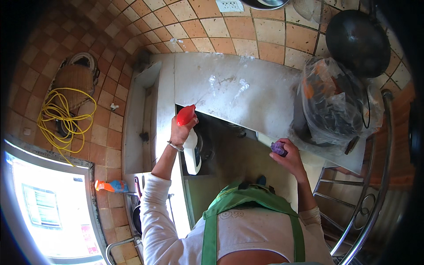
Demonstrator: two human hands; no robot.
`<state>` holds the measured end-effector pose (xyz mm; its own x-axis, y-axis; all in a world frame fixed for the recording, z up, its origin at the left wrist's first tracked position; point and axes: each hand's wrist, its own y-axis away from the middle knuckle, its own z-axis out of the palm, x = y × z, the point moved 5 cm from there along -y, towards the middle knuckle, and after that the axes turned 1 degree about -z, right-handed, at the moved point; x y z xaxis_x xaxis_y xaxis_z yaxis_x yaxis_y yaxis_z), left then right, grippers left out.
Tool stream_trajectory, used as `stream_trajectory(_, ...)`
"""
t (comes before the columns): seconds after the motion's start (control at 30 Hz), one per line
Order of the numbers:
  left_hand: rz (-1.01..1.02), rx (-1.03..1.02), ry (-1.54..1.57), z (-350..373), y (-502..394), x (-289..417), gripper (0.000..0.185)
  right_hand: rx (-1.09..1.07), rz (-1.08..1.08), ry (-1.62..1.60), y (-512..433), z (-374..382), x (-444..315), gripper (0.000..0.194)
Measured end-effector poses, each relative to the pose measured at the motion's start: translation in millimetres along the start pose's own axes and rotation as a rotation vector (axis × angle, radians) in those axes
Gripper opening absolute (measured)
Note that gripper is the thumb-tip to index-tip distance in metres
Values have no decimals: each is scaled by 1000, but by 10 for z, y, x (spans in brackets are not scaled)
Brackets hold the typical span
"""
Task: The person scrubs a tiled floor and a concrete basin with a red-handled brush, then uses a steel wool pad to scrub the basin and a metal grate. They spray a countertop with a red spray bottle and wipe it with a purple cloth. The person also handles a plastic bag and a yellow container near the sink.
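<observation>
My left hand (181, 134) grips a white spray bottle (190, 155) by its neck, just under the red trigger head (186, 115). The nozzle points at a grey countertop (271, 99), where two streaks of white foam (243, 85) lie near the wall. More foam specks cling to the countertop's back edge and the wall tiles. In my right hand (291, 155) is a purple scrubber or cloth (279, 149), held between thumb and fingers over the counter's front edge. The scrubber does not touch the countertop.
A clear plastic bag (331, 102) with items inside rests on the counter's right, below a hanging black wok (357, 43). Left is a recessed trough (145, 122). An orange-and-blue spray bottle (112, 186) stands beside the window (49, 205). A metal rail (384, 159) borders the right.
</observation>
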<state>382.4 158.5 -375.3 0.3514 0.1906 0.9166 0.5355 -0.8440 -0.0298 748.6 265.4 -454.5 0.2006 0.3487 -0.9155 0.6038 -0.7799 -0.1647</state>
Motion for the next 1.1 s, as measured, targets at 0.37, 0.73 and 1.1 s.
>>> stream_trajectory(0.37, 19, -86, 122, -191, 187, -132, 23, 17, 47, 35, 139, 228, -194, 30)
stream_trajectory(0.73, -245, 33, -414, -856, 256, -833, 21, -14, -6, 120, 176, 542, -382, 31)
stream_trajectory(1.1, 59, -262, -376, -110, 363, -497, 34, -22, -12, 109, 214, 665, -434, 30)
